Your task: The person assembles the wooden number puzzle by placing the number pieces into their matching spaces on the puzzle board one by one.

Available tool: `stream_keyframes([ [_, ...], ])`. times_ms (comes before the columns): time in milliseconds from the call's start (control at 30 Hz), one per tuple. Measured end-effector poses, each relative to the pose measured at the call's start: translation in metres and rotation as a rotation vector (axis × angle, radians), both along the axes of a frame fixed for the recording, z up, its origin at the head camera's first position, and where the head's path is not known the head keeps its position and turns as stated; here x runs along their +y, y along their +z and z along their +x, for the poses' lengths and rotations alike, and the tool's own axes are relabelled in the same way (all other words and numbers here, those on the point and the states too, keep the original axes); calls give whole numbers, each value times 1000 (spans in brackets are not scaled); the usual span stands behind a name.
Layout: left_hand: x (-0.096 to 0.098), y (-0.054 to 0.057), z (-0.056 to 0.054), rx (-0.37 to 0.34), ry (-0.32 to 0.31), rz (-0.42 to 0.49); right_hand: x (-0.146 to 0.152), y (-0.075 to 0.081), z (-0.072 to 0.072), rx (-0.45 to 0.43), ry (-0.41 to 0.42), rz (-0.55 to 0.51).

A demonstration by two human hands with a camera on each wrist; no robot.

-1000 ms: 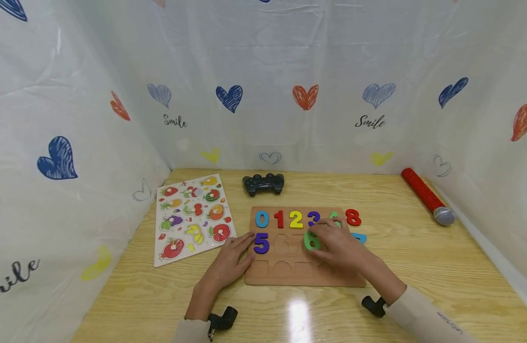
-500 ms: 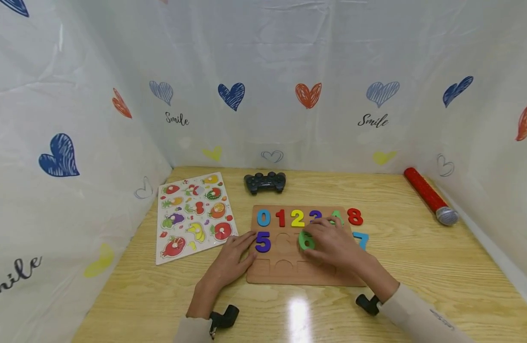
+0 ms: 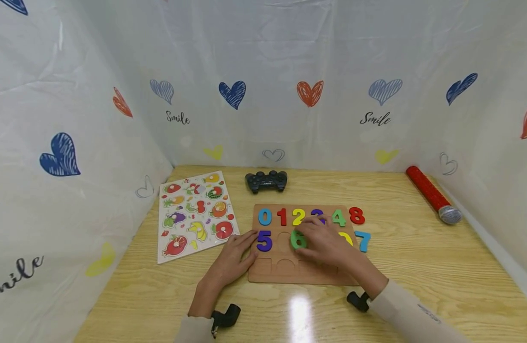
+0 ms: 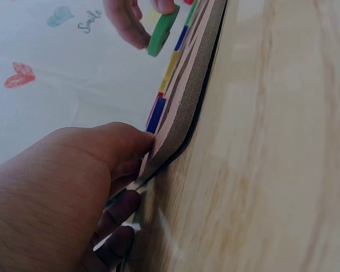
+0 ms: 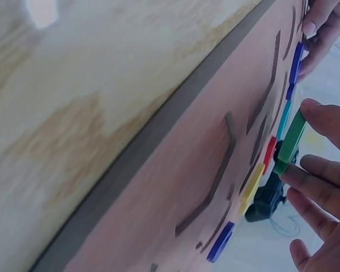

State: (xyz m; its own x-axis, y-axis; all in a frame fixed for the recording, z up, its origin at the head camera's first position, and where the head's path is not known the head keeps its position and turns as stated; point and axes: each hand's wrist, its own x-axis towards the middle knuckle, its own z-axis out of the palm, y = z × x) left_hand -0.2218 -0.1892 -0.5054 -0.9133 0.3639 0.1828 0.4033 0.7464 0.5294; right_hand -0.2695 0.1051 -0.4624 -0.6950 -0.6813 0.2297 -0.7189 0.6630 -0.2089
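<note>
My right hand (image 3: pixel 325 240) pinches a green number 6 (image 3: pixel 298 239) between thumb and fingers. It holds the piece tilted, just above the wooden number puzzle board (image 3: pixel 274 274); in the right wrist view, the 6 (image 5: pixel 293 137) shows edge-on. To its left, the middle row carries a purple 5 (image 3: pixel 264 241), and an unfilled round-edged recess lies between the two. My left hand (image 3: pixel 231 259) rests at the board's left edge, thumb and fingertips touching it beside the 5. A yellow piece (image 3: pixel 346 238) is partly hidden behind my right hand.
Along the board's top row sit a blue 0 (image 3: pixel 265 216), red 1, yellow 2, purple 3 and green 4 (image 3: pixel 339 217). A red 8 (image 3: pixel 357 215) and blue 7 (image 3: pixel 363 241) lie by its right edge. Around it are a fruit puzzle (image 3: pixel 186 247), game controller (image 3: pixel 266 182) and red microphone (image 3: pixel 430 193).
My right hand has carried the green 6 leftward over the board, uncovering the green 4, the blue 7 and part of the yellow piece. My left hand stays at the board's edge.
</note>
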Motion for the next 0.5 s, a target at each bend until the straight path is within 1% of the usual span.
stream_keyframes([
  [167, 0, 0, -1, -1, 0, 0, -7, -2, 0, 7, -7, 11],
  [300, 0, -1, -1, -2, 0, -4, -11, -4, -1, 4, 6, -2],
  [500, -1, -2, -1, 4, 2, -8, -19, -4, -3, -39, 8, -6],
])
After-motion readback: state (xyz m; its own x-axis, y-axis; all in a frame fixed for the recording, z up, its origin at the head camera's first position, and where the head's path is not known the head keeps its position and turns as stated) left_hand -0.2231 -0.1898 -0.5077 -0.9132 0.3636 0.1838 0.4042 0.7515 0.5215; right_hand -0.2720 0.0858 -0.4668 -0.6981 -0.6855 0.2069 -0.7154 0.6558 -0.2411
